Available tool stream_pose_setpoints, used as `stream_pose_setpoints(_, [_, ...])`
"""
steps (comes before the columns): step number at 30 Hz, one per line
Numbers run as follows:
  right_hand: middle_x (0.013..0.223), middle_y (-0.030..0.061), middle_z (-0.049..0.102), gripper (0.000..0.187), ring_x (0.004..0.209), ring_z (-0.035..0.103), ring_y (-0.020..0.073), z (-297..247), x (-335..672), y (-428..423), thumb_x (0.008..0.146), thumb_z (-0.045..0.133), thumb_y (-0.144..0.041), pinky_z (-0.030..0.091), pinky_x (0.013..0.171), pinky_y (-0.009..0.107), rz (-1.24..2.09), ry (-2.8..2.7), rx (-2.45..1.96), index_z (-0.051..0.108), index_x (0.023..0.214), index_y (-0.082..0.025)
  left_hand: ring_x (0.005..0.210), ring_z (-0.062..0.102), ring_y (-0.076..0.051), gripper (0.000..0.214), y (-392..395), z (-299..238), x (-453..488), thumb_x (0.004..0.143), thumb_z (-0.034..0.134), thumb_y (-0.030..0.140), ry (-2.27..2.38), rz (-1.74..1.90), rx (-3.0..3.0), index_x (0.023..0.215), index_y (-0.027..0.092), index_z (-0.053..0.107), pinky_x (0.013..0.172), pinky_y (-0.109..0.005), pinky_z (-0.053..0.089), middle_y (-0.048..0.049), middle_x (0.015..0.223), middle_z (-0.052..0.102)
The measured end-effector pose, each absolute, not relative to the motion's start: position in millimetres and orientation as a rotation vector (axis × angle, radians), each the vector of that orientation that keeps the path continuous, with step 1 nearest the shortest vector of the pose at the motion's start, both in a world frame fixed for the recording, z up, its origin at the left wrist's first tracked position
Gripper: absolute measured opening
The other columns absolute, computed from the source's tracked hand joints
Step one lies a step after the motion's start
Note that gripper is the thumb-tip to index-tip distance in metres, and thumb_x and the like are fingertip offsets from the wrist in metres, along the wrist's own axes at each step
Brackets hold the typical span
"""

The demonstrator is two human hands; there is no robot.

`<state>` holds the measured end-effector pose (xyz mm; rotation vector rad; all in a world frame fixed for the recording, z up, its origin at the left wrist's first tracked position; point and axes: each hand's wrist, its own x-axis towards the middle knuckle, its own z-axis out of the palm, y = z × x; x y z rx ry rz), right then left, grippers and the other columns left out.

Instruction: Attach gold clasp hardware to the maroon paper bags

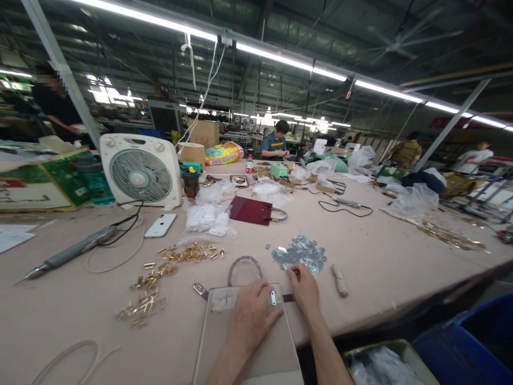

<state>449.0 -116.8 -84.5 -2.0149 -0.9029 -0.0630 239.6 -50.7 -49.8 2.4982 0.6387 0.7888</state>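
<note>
A beige handbag (276, 347) lies at the table's front edge, its looped handle (245, 260) pointing away from me. My left hand (251, 310) rests flat on it, fingers stretched out and thumb apart. Just right of those fingers, a small silver metal plate (273, 298) lies on the bag. Beyond the bag's right edge, my right hand (305, 291) has thumb and fingertips pinched together at the near side of a pile of small metal plates (301, 252); anything between the fingertips is too small to name. A dark strap with a gold buckle (199, 290) sticks out at the bag's left.
Gold fittings (148, 291) lie scattered left of the bag. Farther left are an electric screwdriver (72, 254), a phone (160, 225) and a fan (140, 171). Ahead lies a dark red bag (250, 210). At right are a rolled cloth (339, 280) and blue bins (460, 342).
</note>
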Motion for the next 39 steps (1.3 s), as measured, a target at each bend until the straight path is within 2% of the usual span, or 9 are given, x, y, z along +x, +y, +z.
stream_pose_setpoints(3, [0.102, 0.0116, 0.075, 0.04, 0.094, 0.069, 0.0293, -89, 445, -122, 0.095, 0.048, -0.051, 0.051, 0.086, 0.042, -0.073, -0.905, -1.99, 0.071, 0.11, -0.021, 0.117, 0.061, -0.031, 0.04, -53, -47, 231, 0.08, 0.084, 0.03, 0.619, 0.77, 2.464, 0.116, 0.025, 0.066, 0.103, -0.052, 0.051, -0.0078, 0.124, 0.067])
stream_pose_setpoints(5, [0.107, 0.014, 0.074, 0.043, 0.1, 0.067, 0.031, -93, 445, -123, 0.093, 0.047, -0.052, 0.05, 0.092, 0.044, -0.092, -0.946, -2.042, 0.072, 0.107, -0.019, 0.119, 0.06, -0.029, 0.047, -51, -44, 218, 0.079, 0.085, 0.028, 0.57, 0.784, 2.432, 0.122, 0.025, 0.065, 0.104, -0.048, 0.052, -0.0071, 0.128, 0.066])
stream_pose_setpoints(8, [0.107, 0.0145, 0.074, 0.047, 0.092, 0.067, 0.0309, -101, 451, -120, 0.089, 0.047, -0.056, 0.05, 0.087, 0.044, -0.075, -0.93, -2.139, 0.072, 0.105, -0.019, 0.123, 0.058, -0.026, 0.05, -40, -41, 188, 0.082, 0.08, 0.02, 0.607, 0.882, 2.403, 0.128, 0.026, 0.063, 0.11, -0.044, 0.049, -0.0054, 0.132, 0.065])
stream_pose_setpoints(12, [0.108, 0.013, 0.074, 0.051, 0.087, 0.068, 0.0319, -108, 456, -119, 0.088, 0.047, -0.061, 0.049, 0.08, 0.045, -0.01, -0.874, -2.207, 0.073, 0.108, -0.023, 0.119, 0.059, -0.025, 0.043, -17, -37, 134, 0.083, 0.079, 0.018, 0.849, 0.993, 2.285, 0.123, 0.025, 0.066, 0.108, -0.044, 0.051, -0.0074, 0.126, 0.065])
stream_pose_setpoints(17, [0.11, 0.0132, 0.075, 0.053, 0.087, 0.068, 0.031, -103, 450, -119, 0.089, 0.045, -0.057, 0.05, 0.079, 0.043, -0.014, -0.884, -2.153, 0.073, 0.117, -0.021, 0.117, 0.061, -0.022, 0.048, 9, -40, 95, 0.077, 0.087, 0.02, 0.788, 0.84, 2.178, 0.122, 0.024, 0.07, 0.106, -0.038, 0.052, -0.0059, 0.121, 0.065])
stream_pose_setpoints(20, [0.112, 0.0129, 0.075, 0.053, 0.092, 0.067, 0.0311, -101, 448, -118, 0.088, 0.045, -0.056, 0.05, 0.083, 0.043, -0.051, -0.896, -2.12, 0.074, 0.116, -0.02, 0.115, 0.061, -0.022, 0.041, 16, -46, 94, 0.078, 0.088, 0.021, 0.731, 0.79, 2.136, 0.116, 0.025, 0.075, 0.107, -0.038, 0.051, -0.0051, 0.118, 0.066])
stream_pose_setpoints(24, [0.109, 0.012, 0.075, 0.053, 0.089, 0.067, 0.0288, -98, 443, -120, 0.089, 0.047, -0.057, 0.05, 0.084, 0.042, -0.023, -0.871, -2.091, 0.073, 0.116, -0.02, 0.115, 0.063, -0.024, 0.029, 18, -51, 100, 0.081, 0.084, 0.019, 0.703, 0.792, 2.077, 0.109, 0.024, 0.079, 0.107, -0.04, 0.05, -0.0065, 0.116, 0.069])
stream_pose_setpoints(34, [0.098, 0.0103, 0.077, 0.053, 0.083, 0.067, 0.0275, -92, 432, -118, 0.087, 0.055, -0.062, 0.051, 0.078, 0.04, -0.011, -0.85, -2.013, 0.077, 0.11, -0.02, 0.107, 0.069, -0.024, 0.018, 20, -55, 106, 0.078, 0.086, 0.018, 0.762, 0.861, 1.958, 0.094, 0.024, 0.084, 0.103, -0.04, 0.052, -0.0054, 0.109, 0.078])
stream_pose_setpoints(39, [0.098, 0.0095, 0.078, 0.053, 0.084, 0.07, 0.0278, -93, 432, -118, 0.084, 0.061, -0.061, 0.053, 0.081, 0.04, 0.01, -0.751, -1.952, 0.078, 0.111, -0.02, 0.103, 0.071, -0.024, 0.014, 19, -58, 110, 0.079, 0.085, 0.02, 0.786, 0.907, 1.955, 0.092, 0.025, 0.084, 0.102, -0.042, 0.053, -0.0049, 0.103, 0.08])
